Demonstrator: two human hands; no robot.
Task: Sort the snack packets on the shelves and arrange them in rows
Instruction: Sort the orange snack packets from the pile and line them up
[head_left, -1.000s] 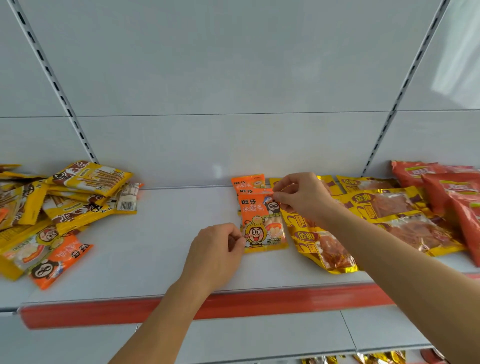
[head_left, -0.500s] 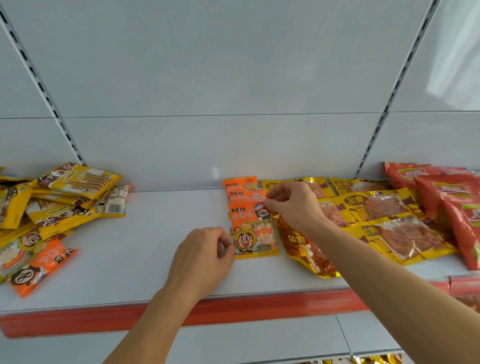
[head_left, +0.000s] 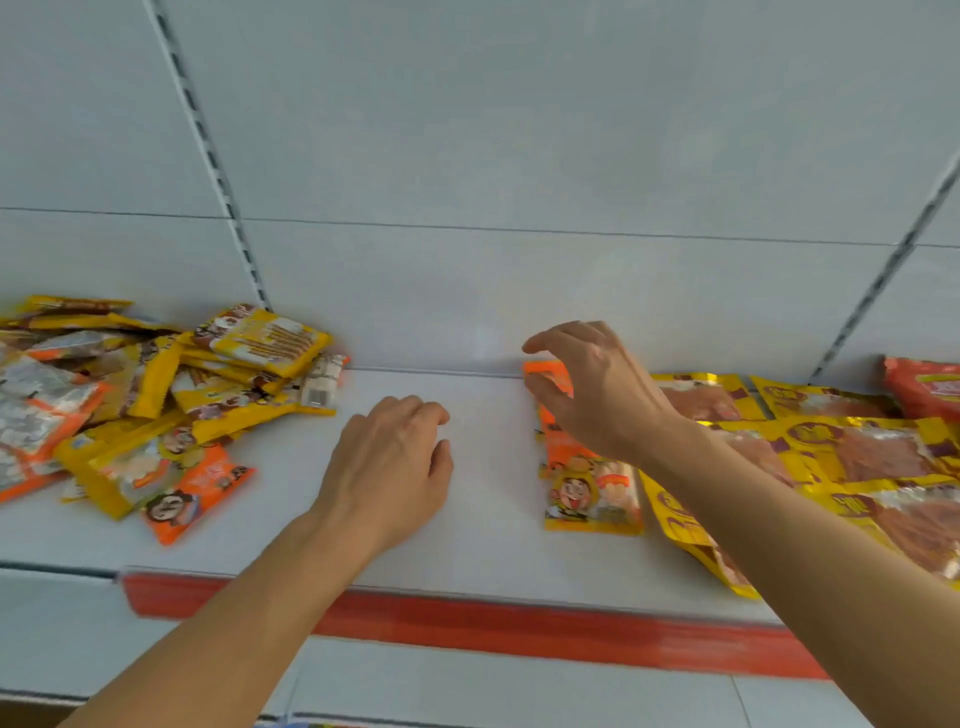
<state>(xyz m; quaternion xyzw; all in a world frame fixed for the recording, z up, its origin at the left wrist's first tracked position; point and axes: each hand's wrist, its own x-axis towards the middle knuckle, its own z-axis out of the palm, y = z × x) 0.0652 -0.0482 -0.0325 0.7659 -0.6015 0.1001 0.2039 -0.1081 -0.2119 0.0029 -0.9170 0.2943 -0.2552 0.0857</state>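
Note:
A short row of orange cartoon-face snack packets lies on the white shelf, running front to back. My right hand hovers over the back of that row with fingers spread and relaxed, holding nothing. My left hand is over bare shelf to the left of the row, fingers loosely curled, empty. A loose heap of yellow and orange packets covers the shelf's left end.
Yellow-and-gold dried-meat packets lie in overlapping rows right of the orange row, with red packets at the far right. A red price strip runs along the shelf's front edge. The white back panel rises behind.
My right hand has let go of the orange packet and lifted with fingers spread. My left hand has left the front packet and shifted left. The view has turned left.

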